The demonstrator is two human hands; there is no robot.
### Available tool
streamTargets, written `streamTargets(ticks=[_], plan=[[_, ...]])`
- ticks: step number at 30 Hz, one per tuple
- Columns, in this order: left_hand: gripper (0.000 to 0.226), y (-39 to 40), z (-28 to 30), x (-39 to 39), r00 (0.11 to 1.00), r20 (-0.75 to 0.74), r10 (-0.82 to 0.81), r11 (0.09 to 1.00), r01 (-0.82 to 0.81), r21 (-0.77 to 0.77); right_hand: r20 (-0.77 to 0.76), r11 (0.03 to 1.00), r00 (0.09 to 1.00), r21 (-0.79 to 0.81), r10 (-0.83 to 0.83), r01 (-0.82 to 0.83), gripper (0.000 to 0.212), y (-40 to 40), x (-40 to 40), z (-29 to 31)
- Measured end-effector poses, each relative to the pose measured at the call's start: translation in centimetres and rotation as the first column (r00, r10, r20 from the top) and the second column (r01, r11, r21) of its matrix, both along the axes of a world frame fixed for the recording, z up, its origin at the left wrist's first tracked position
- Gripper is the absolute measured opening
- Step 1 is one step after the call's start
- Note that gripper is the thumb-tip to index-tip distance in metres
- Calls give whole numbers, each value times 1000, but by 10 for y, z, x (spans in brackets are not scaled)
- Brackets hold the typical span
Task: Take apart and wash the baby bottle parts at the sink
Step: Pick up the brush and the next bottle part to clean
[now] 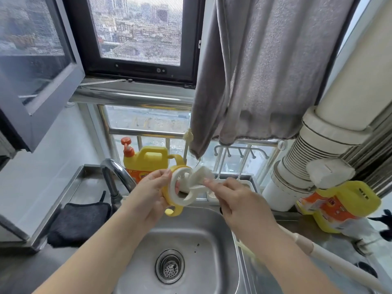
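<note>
I hold the yellow-and-white bottle collar [176, 190], with its handles, over the steel sink [191, 240]. My left hand [151, 190] grips its rim, fingers curled round it. My right hand [235, 200] pinches a white piece [201, 177] that sticks out of the collar. Behind stand the tap [115, 172] and a yellow detergent jug [148, 160]; a dark cloth [78, 221] lies on the worktop [331, 236].

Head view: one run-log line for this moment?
left hand: grips yellow-and-white handled bottle collar | right hand: pinches white sponge against it | over steel sink | tap: no water seen
</note>
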State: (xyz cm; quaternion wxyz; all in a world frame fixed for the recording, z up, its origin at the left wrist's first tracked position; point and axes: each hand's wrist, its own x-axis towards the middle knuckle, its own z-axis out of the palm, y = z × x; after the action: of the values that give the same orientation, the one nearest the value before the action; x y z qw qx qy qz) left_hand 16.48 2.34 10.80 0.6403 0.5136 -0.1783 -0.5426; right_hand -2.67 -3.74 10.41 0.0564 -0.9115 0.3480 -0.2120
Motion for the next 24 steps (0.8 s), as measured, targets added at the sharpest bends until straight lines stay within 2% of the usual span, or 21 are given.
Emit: streamTargets(ticks=[2, 4, 7, 11, 16, 19, 22, 24], plan=[[15, -1, 2, 5, 998, -5, 57, 998, -57, -29, -47, 982, 999, 188, 17, -8, 47, 10, -1, -10], [16, -2, 3, 10, 997, -41, 71, 997, -73, -39, 5, 950, 998, 307, 55, -54, 52, 21, -1, -20], [16, -2, 4, 13, 993, -75, 93, 993, -99, -69, 110, 963, 993, 262, 34, -62, 49, 17, 1, -24], [19, -4, 4, 13, 989, -110, 104, 992, -112, -67, 332, 980, 943, 174, 30, -92, 42, 0, -5, -15], [18, -5, 2, -1, 986, -151, 67, 994, -79, -72, 280, 957, 958, 260, 54, -130, 56, 9, 4, -25], [19, -5, -2, 6, 985, -160, 71, 994, -83, -69, 355, 926, 924, 284, 139, -248, 48, 22, 5, -29], [18, -4, -7, -3, 990, -144, 3, 999, -9, -37, 484, 954, 875, 252, 22, -163, 43, 3, 11, -17], [25, -3, -7, -9, 988, -150, -43, 999, 38, -34, 464, 958, 886, 254, 0, -133, 45, -5, 19, -8]])
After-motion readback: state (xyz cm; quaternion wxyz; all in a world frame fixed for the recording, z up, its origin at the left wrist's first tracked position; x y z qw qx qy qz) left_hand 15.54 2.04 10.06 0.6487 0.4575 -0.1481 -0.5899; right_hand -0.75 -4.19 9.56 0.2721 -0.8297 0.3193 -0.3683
